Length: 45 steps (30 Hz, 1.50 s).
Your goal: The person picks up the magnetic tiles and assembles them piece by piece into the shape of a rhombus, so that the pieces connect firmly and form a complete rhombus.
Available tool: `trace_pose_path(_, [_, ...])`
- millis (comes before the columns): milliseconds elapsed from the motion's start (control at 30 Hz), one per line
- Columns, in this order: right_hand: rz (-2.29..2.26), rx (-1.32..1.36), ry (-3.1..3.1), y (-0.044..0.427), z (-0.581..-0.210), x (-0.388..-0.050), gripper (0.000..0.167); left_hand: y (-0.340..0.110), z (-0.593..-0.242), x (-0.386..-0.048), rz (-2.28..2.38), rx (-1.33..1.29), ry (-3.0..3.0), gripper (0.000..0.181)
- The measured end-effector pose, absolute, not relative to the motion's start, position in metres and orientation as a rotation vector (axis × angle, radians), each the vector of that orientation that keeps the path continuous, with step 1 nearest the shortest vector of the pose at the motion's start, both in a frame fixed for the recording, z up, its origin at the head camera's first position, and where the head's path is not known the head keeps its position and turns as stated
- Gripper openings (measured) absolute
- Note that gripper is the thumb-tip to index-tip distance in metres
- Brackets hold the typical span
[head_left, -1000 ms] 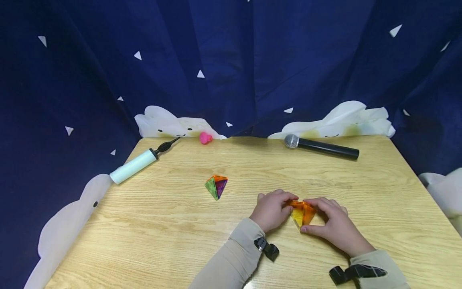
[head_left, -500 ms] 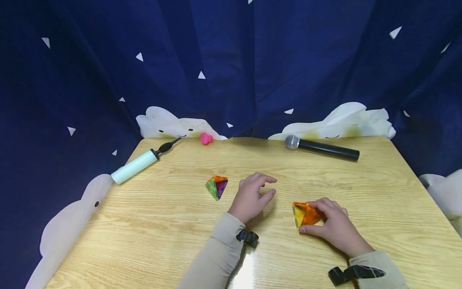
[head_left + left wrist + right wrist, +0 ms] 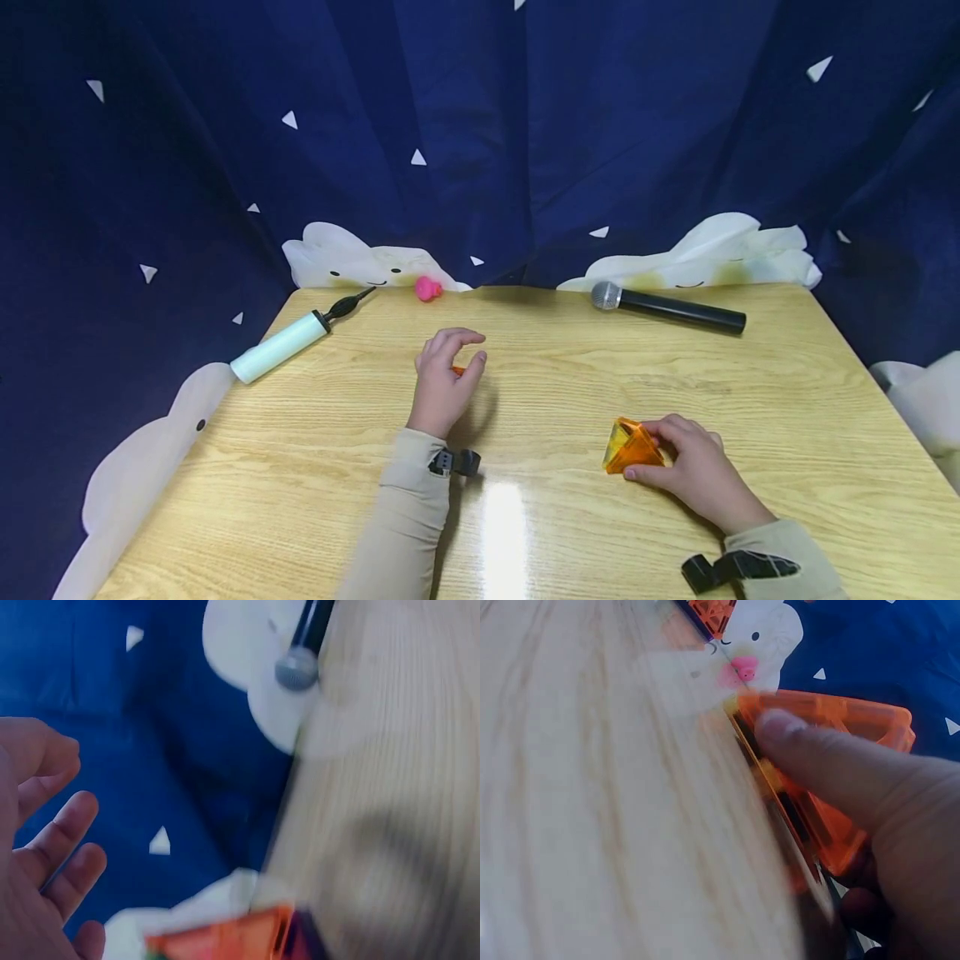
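Observation:
My right hand (image 3: 693,471) grips a small pyramid of orange and yellow see-through magnetic tiles (image 3: 633,450) on the wooden table. In the right wrist view the thumb (image 3: 817,754) presses on an orange tile face (image 3: 855,716). Farther left, my left hand (image 3: 441,379) is raised with thumb and fingers apart, holding nothing. It covers most of a second tile pyramid (image 3: 458,370), of which only a bit of orange shows in the head view. The left wrist view catches that pyramid's orange side (image 3: 225,937) and a dark purple edge below the fingers.
A black microphone (image 3: 675,310) lies at the back right of the table (image 3: 555,517). On the back left lie a pale blue hand pump (image 3: 281,346) with a black nozzle and a pink knob-like piece (image 3: 427,288). A dark blue curtain (image 3: 480,125) hangs behind.
My left hand has let go of the orange and yellow pyramid and moved left to the second pyramid. My right hand stays put, and the pyramid in it has turned.

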State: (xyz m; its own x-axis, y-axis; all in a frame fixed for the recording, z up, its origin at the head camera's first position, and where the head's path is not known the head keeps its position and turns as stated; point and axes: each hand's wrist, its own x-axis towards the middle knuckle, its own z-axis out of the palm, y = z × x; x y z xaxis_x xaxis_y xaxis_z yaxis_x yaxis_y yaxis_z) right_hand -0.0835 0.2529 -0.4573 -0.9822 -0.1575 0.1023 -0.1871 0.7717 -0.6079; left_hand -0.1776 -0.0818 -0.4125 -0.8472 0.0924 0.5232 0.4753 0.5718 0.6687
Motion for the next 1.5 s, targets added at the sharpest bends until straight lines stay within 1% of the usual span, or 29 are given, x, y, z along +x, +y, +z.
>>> trace_pose_path(100, [1.025, 0.295, -2.905, 0.253, -0.457, -0.083, 0.065, -0.100, -0.417, -0.181, -1.212, -0.398, -2.440, 0.021])
trace_pose_path(233, [1.009, 0.296, -2.901, 0.254, -0.458, -0.083, 0.064, -0.124, -0.427, -0.185, -1.261, -0.356, -2.542, 0.028])
trace_pose_path(433, [1.013, 0.256, -2.917, 0.254, -0.460, -0.085, 0.055, -0.154, -0.439, -0.190, -1.460, -0.275, -2.700, 0.051])
trace_pose_path(600, [1.027, 0.238, -2.912, 0.253, -0.461, -0.085, 0.044, -0.168, -0.443, -0.191, -1.559, -0.249, -2.853, 0.063])
trace_pose_path(767, [1.026, 0.243, -2.903, 0.253, -0.461, -0.085, 0.039, -0.172, -0.445, -0.190, -1.483, -0.246, -2.987, 0.069])
trace_pose_path(900, [1.030, 0.236, -2.895, 0.254, -0.461, -0.086, 0.034, -0.171, -0.446, -0.190, -1.432, -0.223, -3.022, 0.064])
trace_pose_path(1133, [1.069, 0.211, -2.866, 0.253, -0.459, -0.084, 0.022, -0.168, -0.447, -0.191, -1.432, -0.254, -3.023, 0.043])
trace_pose_path(1267, [1.076, 0.204, -2.856, 0.253, -0.459, -0.085, 0.020, -0.167, -0.446, -0.190, -1.398, -0.273, -3.031, 0.037])
trace_pose_path(1367, [1.083, 0.194, -2.853, 0.253, -0.459, -0.085, 0.020, -0.166, -0.447, -0.190, -1.370, -0.238, -3.033, 0.032])
trace_pose_path(1500, [1.105, 0.166, -2.865, 0.254, -0.460, -0.085, 0.023, -0.166, -0.447, -0.190, -1.359, -0.196, -3.015, 0.019])
